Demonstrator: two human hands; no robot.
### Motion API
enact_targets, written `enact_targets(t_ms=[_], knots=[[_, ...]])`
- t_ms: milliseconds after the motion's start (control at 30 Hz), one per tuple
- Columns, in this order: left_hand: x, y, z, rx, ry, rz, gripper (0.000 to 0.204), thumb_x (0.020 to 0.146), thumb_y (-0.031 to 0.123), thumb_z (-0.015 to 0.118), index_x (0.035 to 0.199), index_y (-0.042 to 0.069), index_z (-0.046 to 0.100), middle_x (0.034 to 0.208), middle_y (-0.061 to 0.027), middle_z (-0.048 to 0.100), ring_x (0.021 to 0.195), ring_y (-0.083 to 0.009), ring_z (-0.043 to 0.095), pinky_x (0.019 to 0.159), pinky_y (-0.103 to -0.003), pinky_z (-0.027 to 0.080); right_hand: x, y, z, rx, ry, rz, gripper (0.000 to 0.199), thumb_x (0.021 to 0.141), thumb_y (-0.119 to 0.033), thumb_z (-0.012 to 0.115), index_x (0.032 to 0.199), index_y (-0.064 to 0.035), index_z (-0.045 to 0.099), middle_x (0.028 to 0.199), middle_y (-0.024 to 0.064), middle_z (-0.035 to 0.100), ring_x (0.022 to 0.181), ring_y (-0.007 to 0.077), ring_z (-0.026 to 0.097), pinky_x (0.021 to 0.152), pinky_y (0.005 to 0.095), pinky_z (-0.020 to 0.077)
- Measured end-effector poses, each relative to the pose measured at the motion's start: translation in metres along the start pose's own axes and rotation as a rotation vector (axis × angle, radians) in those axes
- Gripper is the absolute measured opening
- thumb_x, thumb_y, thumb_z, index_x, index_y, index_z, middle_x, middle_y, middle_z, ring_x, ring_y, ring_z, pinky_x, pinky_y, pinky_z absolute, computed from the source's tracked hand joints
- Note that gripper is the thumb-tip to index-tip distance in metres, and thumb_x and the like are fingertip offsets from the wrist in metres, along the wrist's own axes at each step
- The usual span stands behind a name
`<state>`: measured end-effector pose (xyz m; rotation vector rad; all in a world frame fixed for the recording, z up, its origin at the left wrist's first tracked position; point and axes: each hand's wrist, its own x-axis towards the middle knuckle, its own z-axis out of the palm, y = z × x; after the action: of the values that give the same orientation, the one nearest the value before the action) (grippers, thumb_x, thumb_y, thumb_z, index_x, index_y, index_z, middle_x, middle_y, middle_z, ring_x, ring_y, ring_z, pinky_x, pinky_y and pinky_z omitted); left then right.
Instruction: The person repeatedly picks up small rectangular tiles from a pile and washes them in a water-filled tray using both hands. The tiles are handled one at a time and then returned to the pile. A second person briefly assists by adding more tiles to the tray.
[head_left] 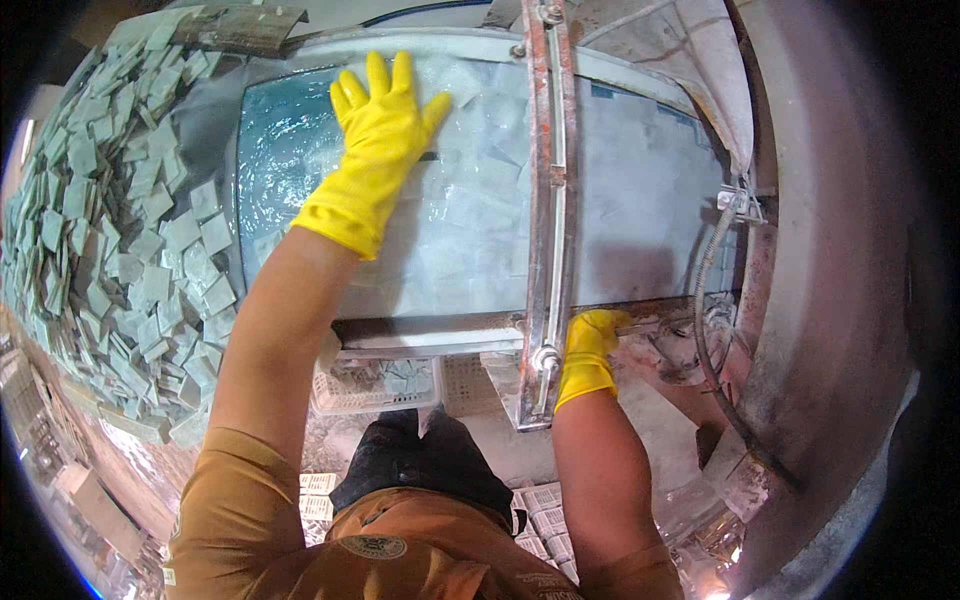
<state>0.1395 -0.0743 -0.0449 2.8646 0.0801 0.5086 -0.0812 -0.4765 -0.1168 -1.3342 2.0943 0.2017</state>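
My left hand (378, 150), in a yellow rubber glove, lies flat with fingers spread on a wet pale tile slab (470, 220) resting on the machine bed. My right hand (590, 350), also gloved in yellow, is curled around the near edge of the machine table beside a rusty metal rail (548, 200) that runs across the slab from far to near. Water covers the blue surface (280, 150) left of my left hand.
A large heap of small grey-green square tiles (120, 230) lies to the left. A white plastic crate (375, 385) with tile pieces sits below the table's front edge. A hose (712, 340) and grimy machine housing (830, 300) stand at the right.
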Motion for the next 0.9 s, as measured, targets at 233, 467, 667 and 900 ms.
enact_targets(t_ms=[233, 467, 667, 900], knots=[[-0.069, -0.048, -0.066, -0.099, -0.166, 0.295, 0.087, 0.096, 0.053, 0.077, 0.165, 0.01, 0.046, 0.165, -0.0308, 0.044, 0.153, -0.0534, 0.038, 0.127, -0.067, 0.024, -0.082, 0.017, -0.01, -2.054, 0.017, -0.723, 0.072, 0.11, -0.061, 0.046, 0.163, -0.0126, 0.047, 0.168, 0.0089, 0.051, 0.155, 0.0307, 0.046, 0.13, 0.0531, 0.0302], [-0.075, 0.002, -0.04, -0.005, -0.121, 0.036, 0.085, 0.096, 0.052, 0.076, 0.163, 0.009, 0.047, 0.167, -0.0323, 0.039, 0.156, -0.053, 0.033, 0.13, -0.067, 0.016, -0.096, 0.008, -0.007, -2.243, -0.039, -0.804, 0.069, 0.108, -0.063, 0.046, 0.162, -0.0191, 0.051, 0.167, 0.0074, 0.052, 0.154, 0.0313, 0.047, 0.128, 0.0585, 0.0313], [-0.101, 0.019, -0.069, -0.299, -0.112, 0.215, 0.093, 0.088, 0.039, 0.089, 0.165, 0.011, 0.045, 0.166, -0.0304, 0.043, 0.152, -0.052, 0.042, 0.128, -0.062, 0.029, -0.106, 0.01, -0.016, -2.315, -0.021, -0.852, 0.068, 0.107, -0.064, 0.045, 0.161, -0.0247, 0.053, 0.167, 0.0062, 0.054, 0.154, 0.0318, 0.049, 0.126, 0.063, 0.0321], [-0.166, -0.112, -0.137, 0.073, -0.248, -0.166, 0.093, 0.094, 0.05, 0.08, 0.167, 0.009, 0.04, 0.166, -0.0322, 0.043, 0.151, -0.0523, 0.042, 0.121, -0.065, 0.035, -0.117, 0.011, -0.016, -2.373, -0.045, -0.9, 0.066, 0.106, -0.066, 0.045, 0.16, -0.0312, 0.056, 0.166, 0.0047, 0.055, 0.153, 0.0325, 0.05, 0.124, 0.0684, 0.0332]])
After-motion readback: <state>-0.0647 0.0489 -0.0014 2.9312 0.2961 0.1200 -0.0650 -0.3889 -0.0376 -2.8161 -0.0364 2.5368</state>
